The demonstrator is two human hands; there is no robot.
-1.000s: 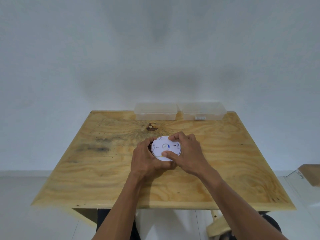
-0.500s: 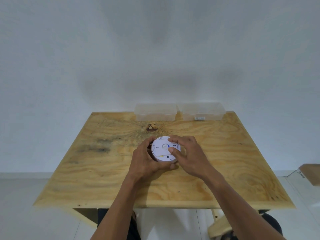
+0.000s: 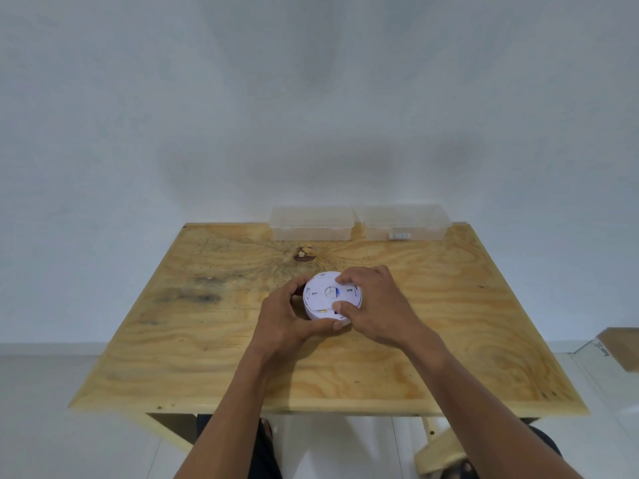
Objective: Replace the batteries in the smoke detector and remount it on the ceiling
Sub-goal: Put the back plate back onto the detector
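A round white smoke detector [image 3: 323, 294] lies on the wooden table [image 3: 449, 323] near its middle, back side up, with a small blue and yellow marking showing. My left hand [image 3: 288, 316] wraps its left and near rim, thumb under the front edge. From the right, my right hand [image 3: 375, 305] grips it, with fingers on the far edge and the thumb pressing on the top face. The detector's right part is hidden behind my right hand.
Two clear plastic boxes [image 3: 313, 223] [image 3: 403, 221] with lids stand side by side at the table's far edge against the white wall. A dark knot [image 3: 304, 255] marks the wood behind the detector. A wooden stool [image 3: 439, 454] and a cardboard box [image 3: 622, 347] are at the right.
Both hands stay on the detector. My right hand has shifted a little around its rim, with the thumb now lower on the top face. The detector has barely moved.
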